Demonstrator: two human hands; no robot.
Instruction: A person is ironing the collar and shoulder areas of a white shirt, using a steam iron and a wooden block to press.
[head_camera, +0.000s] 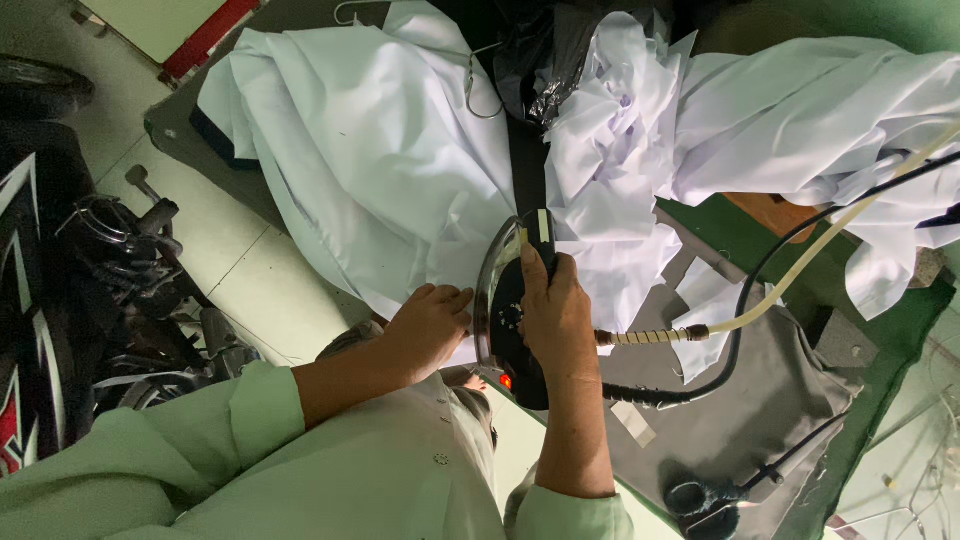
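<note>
Right hand (556, 318): closed around the handle of a black steam iron (512, 310), which rests at the near edge of the grey ironing board (760, 400). Left hand (432, 322): fingers spread flat, pressing white fabric (380, 170) just beside the iron. Cream hose (800, 270) trails from the iron's rear.

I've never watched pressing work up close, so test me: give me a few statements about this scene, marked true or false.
1. The right hand grips a black iron. True.
2. The left hand lies flat on white fabric. True.
3. The left hand holds scissors. False: scissors lie untouched on the grey pad.
4. The person wears red sleeves. False: pale green sleeves.
5. A wire hanger lies among the cloth. True.
</note>
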